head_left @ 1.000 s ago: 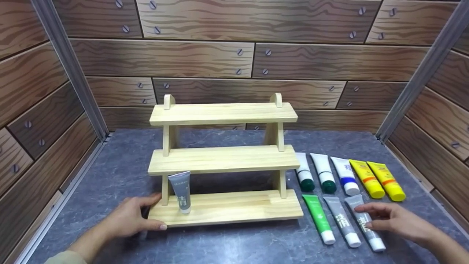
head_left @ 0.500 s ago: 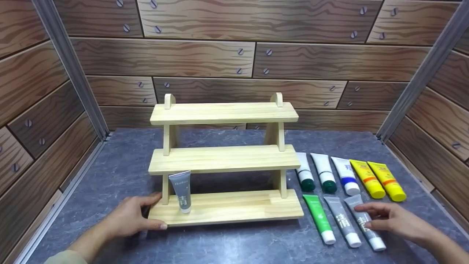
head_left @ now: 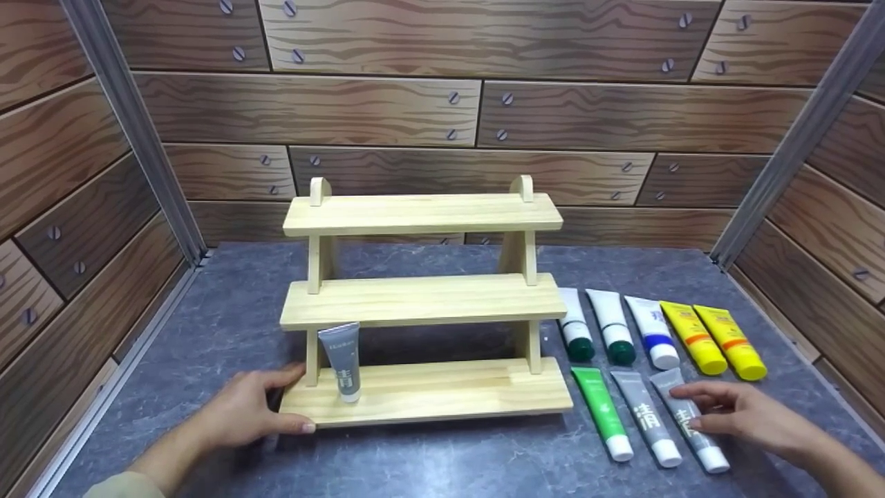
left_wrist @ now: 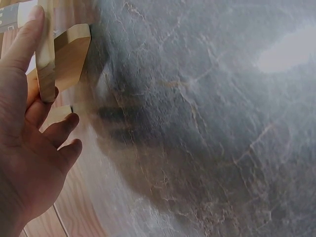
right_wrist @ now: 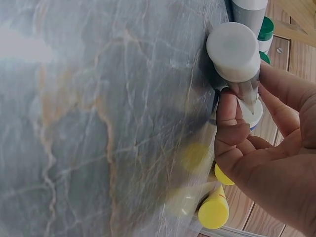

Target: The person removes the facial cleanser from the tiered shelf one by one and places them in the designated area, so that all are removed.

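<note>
A three-tier pale wooden display stand (head_left: 422, 301) stands mid-table. My left hand (head_left: 242, 411) grips the left end of its lowest shelf, thumb at the front edge, fingers toward the back; the left wrist view shows that thumb (left_wrist: 27, 42) against the board. A grey squeeze tube (head_left: 347, 363) stands cap-down at the left of this shelf. On the right, my right hand (head_left: 760, 422) pinches another grey squeeze tube (head_left: 683, 413), which lies at the end of the front row. Its white cap (right_wrist: 232, 49) points toward the right wrist camera.
Beside the held tube lie a second grey tube (head_left: 646, 418) and a green tube (head_left: 601, 413). Behind them are white tubes with green caps (head_left: 610, 325), a white tube with a blue band (head_left: 652, 332) and two yellow tubes (head_left: 729, 342). Wood-patterned walls (head_left: 387, 111) enclose the table (head_left: 442, 463).
</note>
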Motion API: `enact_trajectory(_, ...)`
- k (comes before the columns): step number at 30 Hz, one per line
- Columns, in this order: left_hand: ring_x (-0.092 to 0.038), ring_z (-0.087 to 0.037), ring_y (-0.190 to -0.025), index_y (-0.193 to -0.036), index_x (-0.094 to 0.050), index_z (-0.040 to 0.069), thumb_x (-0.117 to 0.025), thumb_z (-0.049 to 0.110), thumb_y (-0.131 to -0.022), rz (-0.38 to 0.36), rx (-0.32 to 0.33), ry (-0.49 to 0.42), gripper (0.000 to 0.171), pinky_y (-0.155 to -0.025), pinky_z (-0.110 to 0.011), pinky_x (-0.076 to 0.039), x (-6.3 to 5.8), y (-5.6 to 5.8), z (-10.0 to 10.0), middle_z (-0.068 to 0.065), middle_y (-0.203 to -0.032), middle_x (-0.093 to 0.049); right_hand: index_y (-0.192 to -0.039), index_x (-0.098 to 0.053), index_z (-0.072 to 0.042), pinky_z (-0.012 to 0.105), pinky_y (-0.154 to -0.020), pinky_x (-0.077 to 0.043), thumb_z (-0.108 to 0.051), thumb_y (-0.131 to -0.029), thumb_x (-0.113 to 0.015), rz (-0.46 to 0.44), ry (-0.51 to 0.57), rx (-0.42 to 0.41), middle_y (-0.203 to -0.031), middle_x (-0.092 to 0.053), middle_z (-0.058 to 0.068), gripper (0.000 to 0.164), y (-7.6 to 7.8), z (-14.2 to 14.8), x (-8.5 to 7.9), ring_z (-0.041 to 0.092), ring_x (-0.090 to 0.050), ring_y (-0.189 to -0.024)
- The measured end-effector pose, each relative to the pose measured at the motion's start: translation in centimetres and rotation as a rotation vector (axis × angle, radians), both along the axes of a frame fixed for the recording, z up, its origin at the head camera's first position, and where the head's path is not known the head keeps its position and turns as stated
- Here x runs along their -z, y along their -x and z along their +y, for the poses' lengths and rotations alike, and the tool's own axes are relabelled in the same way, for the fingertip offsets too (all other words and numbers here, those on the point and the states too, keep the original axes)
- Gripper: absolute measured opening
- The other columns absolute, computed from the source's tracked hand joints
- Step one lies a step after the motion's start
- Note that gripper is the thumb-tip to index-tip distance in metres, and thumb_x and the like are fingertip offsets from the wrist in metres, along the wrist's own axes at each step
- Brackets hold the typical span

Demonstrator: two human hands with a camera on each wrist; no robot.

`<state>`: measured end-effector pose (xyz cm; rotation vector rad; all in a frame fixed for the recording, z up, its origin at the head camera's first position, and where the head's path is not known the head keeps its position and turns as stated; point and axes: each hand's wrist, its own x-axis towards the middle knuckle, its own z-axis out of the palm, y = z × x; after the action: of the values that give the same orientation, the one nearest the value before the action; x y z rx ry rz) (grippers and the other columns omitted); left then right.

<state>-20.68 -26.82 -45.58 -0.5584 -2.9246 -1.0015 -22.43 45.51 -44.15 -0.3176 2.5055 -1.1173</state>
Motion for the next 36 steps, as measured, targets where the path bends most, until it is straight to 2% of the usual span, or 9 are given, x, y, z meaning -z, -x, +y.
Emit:
enact_trajectory(5,-0.06,-0.037,-0.13,-0.147,-0.061,0.001,-0.094,0.059,-0.071,-0.011,-0.002,-0.001,0.1,-0.111,-0.06,-0.047,-0.1,0.0,0.0,-0.024,-0.141,-0.064,-0.149,-0.055,0.006,0.025,-0.088,-0.053,-0.018,-0.1,-0.074,-0.026,-0.012,0.016,-0.141,-0.06,0.031,0.057,0.2,0.2,-0.1,0.035,-0.06,-0.121)
enact_trajectory(14,-0.06,-0.042,-0.132,-0.147,-0.06,0.0,-0.094,0.058,-0.072,-0.015,0.002,0.0,0.101,-0.112,-0.061,-0.046,0.0,0.1,0.0,-0.026,-0.142,-0.063,-0.148,-0.055,0.006,0.032,-0.09,-0.053,-0.021,-0.101,-0.074,-0.053,-0.05,0.05,-0.141,-0.06,0.032,0.058,0.4,0.4,-0.4,0.042,-0.061,-0.123)
enact_trajectory(22,-0.062,-0.039,-0.129,-0.148,-0.059,-0.001,-0.094,0.057,-0.071,-0.037,-0.009,-0.009,0.102,-0.112,-0.061,-0.045,0.0,0.1,0.0,-0.027,-0.144,-0.061,-0.147,-0.054,0.009,0.026,-0.086,-0.057,-0.019,-0.1,-0.074,-0.03,-0.027,0.045,-0.134,-0.064,0.032,0.058,0.3,0.6,-0.5,0.033,-0.064,-0.116)
enact_trajectory(26,-0.06,-0.042,-0.132,-0.148,-0.059,0.0,-0.095,0.056,-0.071,-0.05,-0.017,-0.018,0.103,-0.114,-0.062,-0.043,-0.1,0.2,0.0,-0.026,-0.146,-0.059,-0.146,-0.055,0.01,0.025,-0.084,-0.058,-0.019,-0.1,-0.075,-0.003,-0.027,0.043,-0.13,-0.066,0.031,0.058,0.3,0.6,-0.9,0.028,-0.065,-0.113)
enact_trajectory(33,-0.058,-0.043,-0.133,-0.147,-0.059,-0.001,-0.095,0.056,-0.071,-0.036,-0.005,-0.021,0.102,-0.113,-0.062,-0.044,0.0,0.2,0.0,-0.026,-0.144,-0.061,-0.144,-0.054,0.013,0.025,-0.085,-0.06,-0.015,-0.102,-0.071,0.084,0.01,0.003,-0.13,-0.065,0.033,0.053,0.1,-0.2,-1.9,0.004,-0.065,-0.104)
enact_trajectory(36,-0.059,-0.043,-0.133,-0.147,-0.06,-0.001,-0.095,0.056,-0.072,-0.029,0.0,-0.018,0.101,-0.113,-0.061,-0.045,0.0,0.1,0.0,-0.025,-0.143,-0.062,-0.145,-0.054,0.011,0.026,-0.086,-0.06,-0.014,-0.103,-0.07,0.081,0.03,-0.005,-0.133,-0.064,0.033,0.052,0.0,-1.2,-2.6,0.003,-0.065,-0.106)
